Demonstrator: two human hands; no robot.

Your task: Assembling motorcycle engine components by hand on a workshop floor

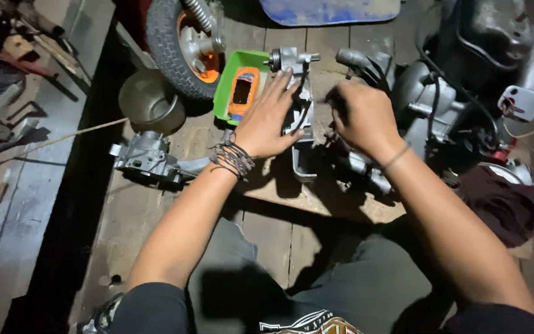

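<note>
My left hand [268,117] lies flat with spread fingers on a grey metal engine casing [296,93] that rests on a wooden board [341,207]. A bundle of dark cords wraps that wrist. My right hand [361,117] is closed over another part of the same engine assembly, just right of the casing; what its fingers grip is hidden. Beside the left hand sits a green tray [225,93] holding an orange and blue object [243,91].
A small wheel with an orange hub [183,43] stands at the back. A round metal bowl [149,99] and a loose grey casting [146,158] lie at the left. A large engine block with cables [446,99] fills the right, and a dark cloth [505,204] lies below it.
</note>
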